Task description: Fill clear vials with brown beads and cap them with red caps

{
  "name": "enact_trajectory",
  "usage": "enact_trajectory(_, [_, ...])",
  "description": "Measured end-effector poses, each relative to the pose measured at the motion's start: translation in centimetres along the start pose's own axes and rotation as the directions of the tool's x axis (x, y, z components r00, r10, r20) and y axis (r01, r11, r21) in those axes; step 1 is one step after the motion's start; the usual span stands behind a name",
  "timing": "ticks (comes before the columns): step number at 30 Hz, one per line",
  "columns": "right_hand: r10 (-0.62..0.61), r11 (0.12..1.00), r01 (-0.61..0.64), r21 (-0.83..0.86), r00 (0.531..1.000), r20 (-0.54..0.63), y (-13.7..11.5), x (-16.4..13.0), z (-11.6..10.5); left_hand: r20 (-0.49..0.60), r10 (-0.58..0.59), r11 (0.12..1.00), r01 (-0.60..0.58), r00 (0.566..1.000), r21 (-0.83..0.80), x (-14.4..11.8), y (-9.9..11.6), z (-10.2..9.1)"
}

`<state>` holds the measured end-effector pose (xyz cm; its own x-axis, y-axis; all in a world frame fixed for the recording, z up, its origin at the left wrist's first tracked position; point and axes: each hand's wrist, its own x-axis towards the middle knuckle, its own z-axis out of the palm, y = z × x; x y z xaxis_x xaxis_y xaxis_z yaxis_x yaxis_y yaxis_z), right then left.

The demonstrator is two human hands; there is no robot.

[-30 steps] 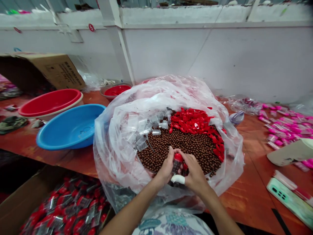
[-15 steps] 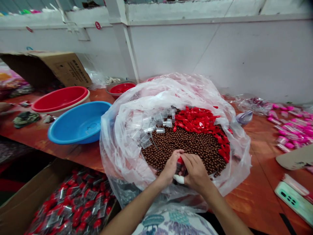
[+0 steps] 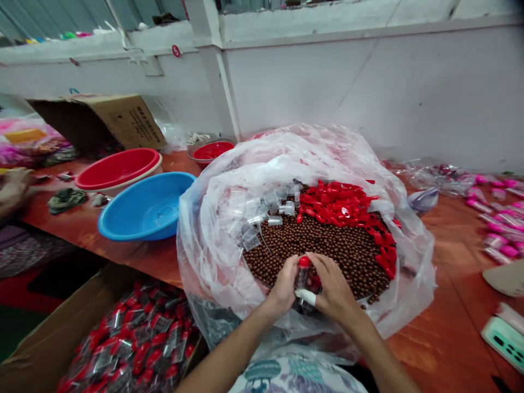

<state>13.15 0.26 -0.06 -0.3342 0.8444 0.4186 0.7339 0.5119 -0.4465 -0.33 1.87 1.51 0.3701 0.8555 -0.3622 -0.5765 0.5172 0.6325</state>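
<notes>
Between my two hands is a small clear plastic bottle with a red cap (image 3: 303, 263), held upright over the near edge of the brown beads. My left hand (image 3: 285, 285) grips its left side. My right hand (image 3: 332, 285), with a white wrap on the thumb, closes round its right side. What else lies between the palms is partly hidden. Beyond my hands, brown beads (image 3: 323, 245) fill a large translucent plastic bag (image 3: 213, 262). Red plastic pieces (image 3: 335, 202) lie on the beads at the far right, clear plastic cups (image 3: 256, 210) at the far left.
A carton (image 3: 49, 333) of red-capped clear containers (image 3: 139, 338) stands low at left. Blue (image 3: 143, 210) and red (image 3: 118, 166) basins sit left of the bag. At far left another person's hand (image 3: 14, 188) rests. Pink-capped tubes (image 3: 505, 218) and a phone (image 3: 505, 338) lie at right.
The red cap now shows upright between my hands, where fingers covered most of it before. The view has shifted slightly left, bringing the other person's hand further into sight.
</notes>
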Motion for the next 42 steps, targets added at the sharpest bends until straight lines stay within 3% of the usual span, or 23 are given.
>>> enact_trajectory(8, [0.045,0.999,-0.045,0.012,0.998,-0.035,0.2,-0.2,-0.4,0.069,0.081,0.980,-0.092,0.994,0.174,-0.7,0.2,-0.5])
enact_trajectory(18, [0.037,0.999,-0.037,-0.036,0.999,-0.010,0.3,-0.5,-0.3,0.151,0.254,0.805,-0.295,0.955,0.514,-1.2,0.3,-0.2])
enact_trajectory(27, [-0.070,0.989,0.067,-0.132,0.997,-0.016,1.0,-0.8,-0.6,0.167,0.197,0.803,-0.257,0.966,0.538,-1.6,-0.7,-0.2])
enact_trajectory(29, [-0.057,0.988,0.053,-0.145,0.998,-0.023,1.4,-0.8,-0.8,0.186,0.241,0.686,-0.303,0.952,0.662,-1.4,0.3,-0.4])
enact_trajectory(32, [0.074,0.983,-0.081,-0.166,0.996,-0.048,3.1,-1.1,-1.7,0.168,0.438,0.321,-0.328,0.883,0.889,-0.8,3.0,-2.2])
enact_trajectory(34, [0.204,0.956,-0.218,-0.197,0.975,-0.091,5.1,-1.7,-2.4,0.141,0.580,0.060,-0.214,0.802,0.975,-0.4,5.1,-4.5])
enact_trajectory(36, [0.281,0.918,-0.305,-0.254,0.951,-0.126,7.2,-2.8,-3.1,0.105,0.650,-0.151,-0.007,0.753,0.989,0.2,7.0,-7.2])
enact_trajectory(37, [0.287,0.904,-0.314,-0.289,0.949,-0.133,8.1,-3.3,-3.4,0.097,0.657,-0.227,0.073,0.748,0.971,0.4,7.7,-8.4])
enact_trajectory(39, [0.265,0.890,-0.300,-0.343,0.953,-0.145,9.2,-4.0,-3.8,0.110,0.597,-0.342,0.127,0.795,0.931,1.0,8.6,-10.3])
enact_trajectory(42, [0.205,0.913,-0.241,-0.330,0.969,-0.139,9.4,-3.4,-3.9,0.131,0.502,-0.380,0.082,0.855,0.921,1.7,8.9,-11.3])
